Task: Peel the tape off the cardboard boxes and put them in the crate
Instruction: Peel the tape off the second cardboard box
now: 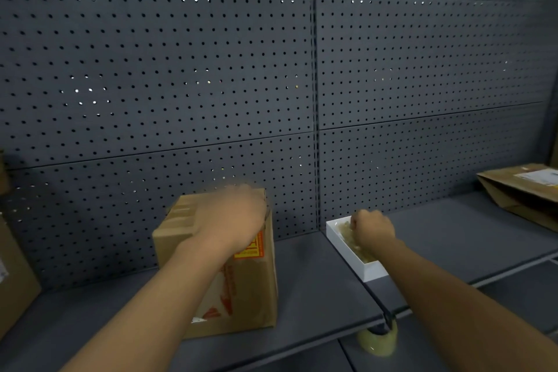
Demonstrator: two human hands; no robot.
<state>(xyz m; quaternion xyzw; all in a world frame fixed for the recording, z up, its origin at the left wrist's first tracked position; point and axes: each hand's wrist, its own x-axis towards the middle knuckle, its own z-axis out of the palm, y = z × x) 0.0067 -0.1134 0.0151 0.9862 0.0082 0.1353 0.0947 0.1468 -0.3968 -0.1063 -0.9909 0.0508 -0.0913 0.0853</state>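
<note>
The cardboard box (229, 263) stands on the grey shelf (317, 275) at about 6 o'clock. The left hand (232, 220) lies over its top, likely steadying it, but blur hides its fingers. At 3 o'clock of the box, the right hand (373, 228) is curled over the white tray (371, 270), probably dropping peeled tape (347, 235) there; its hold is unclear.

Bare shelf (308, 275) lies open between the cardboard box (241, 281) and white tray (356, 254); pegboard (211, 84) blocks behind.
</note>
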